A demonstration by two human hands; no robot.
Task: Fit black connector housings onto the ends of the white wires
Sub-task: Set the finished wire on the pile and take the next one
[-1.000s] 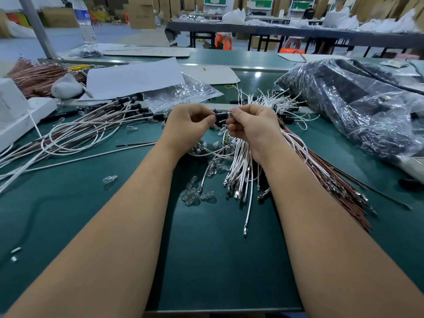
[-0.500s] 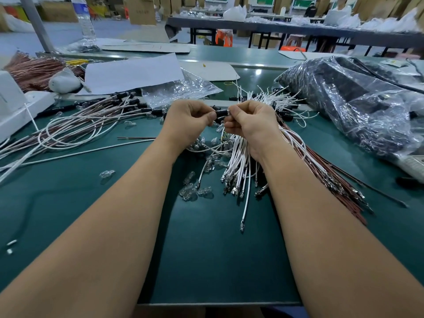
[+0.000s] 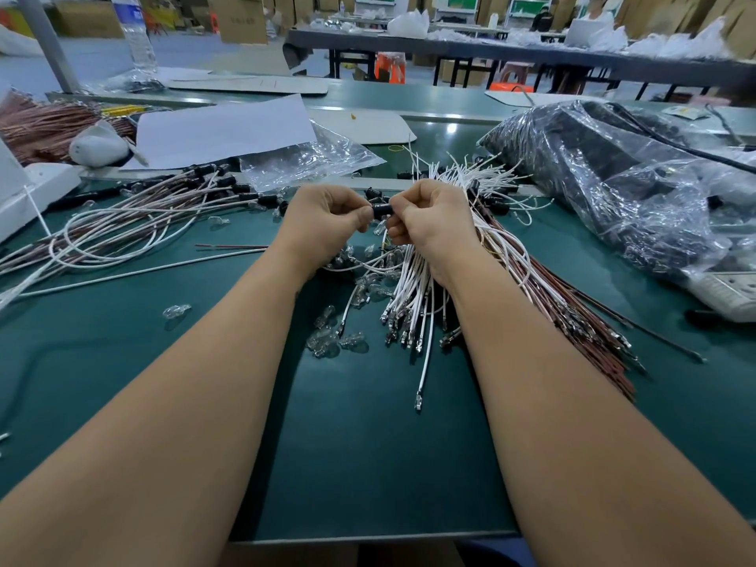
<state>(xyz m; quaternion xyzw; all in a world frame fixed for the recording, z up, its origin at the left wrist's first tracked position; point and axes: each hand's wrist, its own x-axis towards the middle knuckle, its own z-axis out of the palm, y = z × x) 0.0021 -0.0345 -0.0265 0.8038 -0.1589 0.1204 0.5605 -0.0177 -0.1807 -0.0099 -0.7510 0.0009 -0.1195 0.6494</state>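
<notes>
Plainly, the work sits at about twelve o'clock from the person, just above the green table (image 3: 368, 444). The left hand (image 3: 323, 223) and right hand (image 3: 429, 223) meet thumb to thumb, and a black connector housing (image 3: 381, 209) shows in the narrow gap between them. Both hands have their fingers curled in and pinching: the left on the housing's near end, the right on its other end, and probably on the white wire feeding it, though the wire's end is hidden inside the grip.

The housing looks like a small, rigid plastic piece, very light and likely a little slick, so it wants a firm pinch across its sides, leaving its open mouth clear. The white wires (image 3: 413, 288), fanned under the right wrist toward six o'clock, look thin and limp; one held far back would probably buckle instead of pushing in. I judge the best hold is right behind the metal terminal (image 3: 418, 401), where the crimp gives some stiffness.

At nine to ten o'clock lie finished wires (image 3: 135, 223) already carrying black housings. Small clear bulbs (image 3: 327, 341), loose near the wire ends, look fragile.
</notes>
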